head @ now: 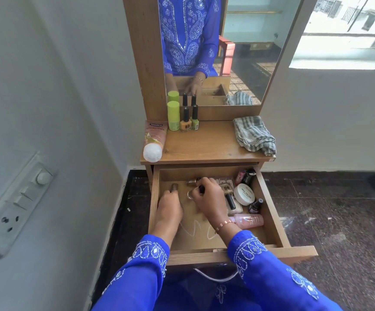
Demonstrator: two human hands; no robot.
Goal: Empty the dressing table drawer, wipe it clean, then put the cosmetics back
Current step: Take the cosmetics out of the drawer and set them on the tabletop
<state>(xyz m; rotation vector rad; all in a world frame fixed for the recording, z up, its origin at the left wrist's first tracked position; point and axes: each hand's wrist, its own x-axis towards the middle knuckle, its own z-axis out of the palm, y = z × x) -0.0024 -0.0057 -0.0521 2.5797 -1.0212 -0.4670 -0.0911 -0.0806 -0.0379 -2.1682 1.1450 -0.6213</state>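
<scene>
Matt wooden drawer [271, 212], woven cloth [253, 135]

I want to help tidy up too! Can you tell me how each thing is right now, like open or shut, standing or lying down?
Drawer: pulled open, cosmetics inside.
Pink tube: lying on the tabletop, cap on.
Green bottle: standing, capped.
Orange nail polish: standing, capped.
Green nail polish: standing, capped.
Striped cloth: crumpled on the tabletop, unused.
White jar: in the drawer, lid on.
Left hand: holds a small bottle.
Right hand: holds small items.
</scene>
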